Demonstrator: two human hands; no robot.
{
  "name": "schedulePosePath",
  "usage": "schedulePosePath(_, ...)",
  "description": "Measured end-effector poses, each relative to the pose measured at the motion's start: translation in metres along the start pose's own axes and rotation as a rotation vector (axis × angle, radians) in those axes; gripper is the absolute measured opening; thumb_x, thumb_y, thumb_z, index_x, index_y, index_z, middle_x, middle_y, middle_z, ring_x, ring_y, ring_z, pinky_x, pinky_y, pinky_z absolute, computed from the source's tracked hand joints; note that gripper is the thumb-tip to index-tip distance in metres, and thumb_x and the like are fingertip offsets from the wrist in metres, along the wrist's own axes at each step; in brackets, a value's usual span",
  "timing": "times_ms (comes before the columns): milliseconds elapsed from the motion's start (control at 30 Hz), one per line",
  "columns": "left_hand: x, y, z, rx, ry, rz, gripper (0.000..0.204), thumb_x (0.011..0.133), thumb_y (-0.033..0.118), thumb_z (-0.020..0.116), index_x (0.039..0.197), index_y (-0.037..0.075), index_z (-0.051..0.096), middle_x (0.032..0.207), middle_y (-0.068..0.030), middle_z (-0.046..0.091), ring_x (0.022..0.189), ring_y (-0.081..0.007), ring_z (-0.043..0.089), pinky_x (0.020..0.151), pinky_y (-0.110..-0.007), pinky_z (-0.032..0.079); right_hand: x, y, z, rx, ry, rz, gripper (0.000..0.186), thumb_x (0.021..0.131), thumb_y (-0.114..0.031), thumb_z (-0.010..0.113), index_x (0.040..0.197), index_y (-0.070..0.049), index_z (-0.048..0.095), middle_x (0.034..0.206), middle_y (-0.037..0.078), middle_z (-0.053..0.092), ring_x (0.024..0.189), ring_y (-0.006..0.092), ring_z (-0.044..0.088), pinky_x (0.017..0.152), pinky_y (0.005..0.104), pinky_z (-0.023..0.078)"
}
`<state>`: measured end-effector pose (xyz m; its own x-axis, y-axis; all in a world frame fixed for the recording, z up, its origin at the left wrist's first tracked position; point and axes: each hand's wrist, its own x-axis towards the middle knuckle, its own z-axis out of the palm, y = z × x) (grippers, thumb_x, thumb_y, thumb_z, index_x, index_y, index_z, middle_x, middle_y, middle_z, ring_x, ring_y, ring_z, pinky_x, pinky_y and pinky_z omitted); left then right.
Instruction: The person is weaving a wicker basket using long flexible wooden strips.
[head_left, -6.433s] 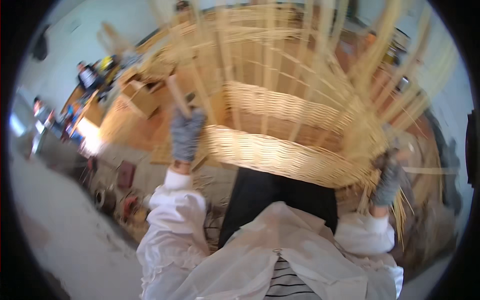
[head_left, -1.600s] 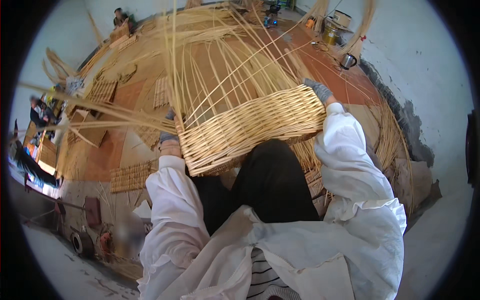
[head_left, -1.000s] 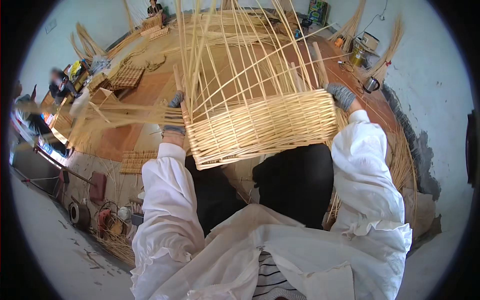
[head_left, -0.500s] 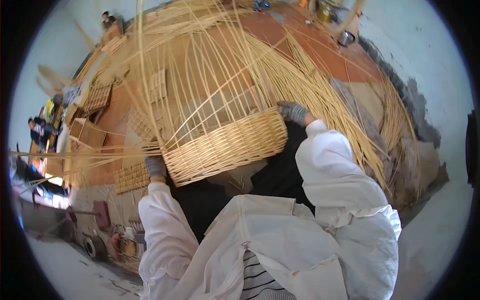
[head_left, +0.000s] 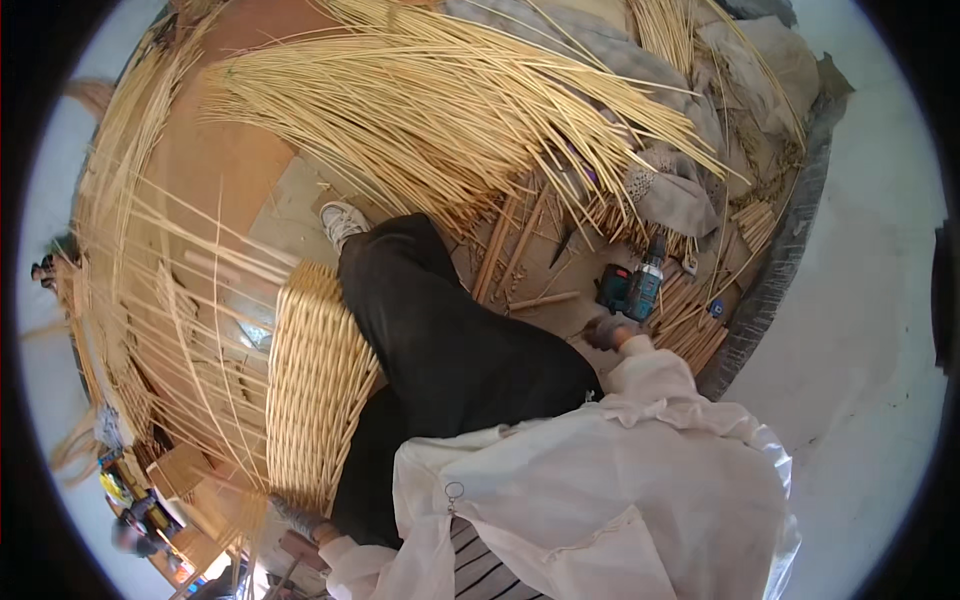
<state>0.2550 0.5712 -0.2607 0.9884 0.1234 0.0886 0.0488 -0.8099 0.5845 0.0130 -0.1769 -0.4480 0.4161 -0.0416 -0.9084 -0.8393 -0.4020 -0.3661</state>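
Observation:
A woven wicker basket (head_left: 318,390) with long loose stakes leans against my left leg, its side toward me. My left hand (head_left: 303,522), in a grey glove, grips the basket's near end, with the fingers partly hidden. Out to the right, my gloved right hand (head_left: 610,333) is low over the floor, just beside a teal and black cordless drill (head_left: 644,290). Its fingers are blurred, and whether they touch the drill I cannot make out.
A wide bundle of pale canes (head_left: 420,110) covers the floor ahead. Wooden sticks (head_left: 690,325) and a grey cloth (head_left: 675,200) lie near the drill. The wall (head_left: 830,330) rises at the right. Another person (head_left: 130,535) is far off at lower left.
My view has swung to the right. My right hand has left the basket's right end and moved toward the drill. The basket, still at my left hand, now stands turned on my left.

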Motion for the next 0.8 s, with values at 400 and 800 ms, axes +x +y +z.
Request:
schedulePosePath(400,0.039,0.178,0.024,0.954,-0.696,-1.062,0.053,0.092,0.038,0.033,0.135,0.007,0.031,0.141,-0.0085,0.03,0.126,-0.0221,0.031,0.106,-0.037,0.018,0.054,0.018,0.118,-0.08,0.459,-0.1,0.035,0.081,-0.032,0.052,0.108,-0.011,0.059,0.109,0.014,0.058,0.1,0.0326,0.055,0.084,0.0428,0.043)
schedulePosePath(800,0.004,0.221,0.016,-0.302,0.248,-0.888,0.077,0.083,0.06,0.037,0.141,0.013,0.018,0.148,-0.009,0.012,0.136,-0.0263,0.008,0.108,-0.048,0.005,-0.008,-0.041,0.137,-0.042,-0.022,-0.167,0.028,0.079,-0.021,0.051,0.104,-0.012,0.06,0.1,0.015,0.062,0.091,0.0321,0.059,0.079,0.0429,0.047)
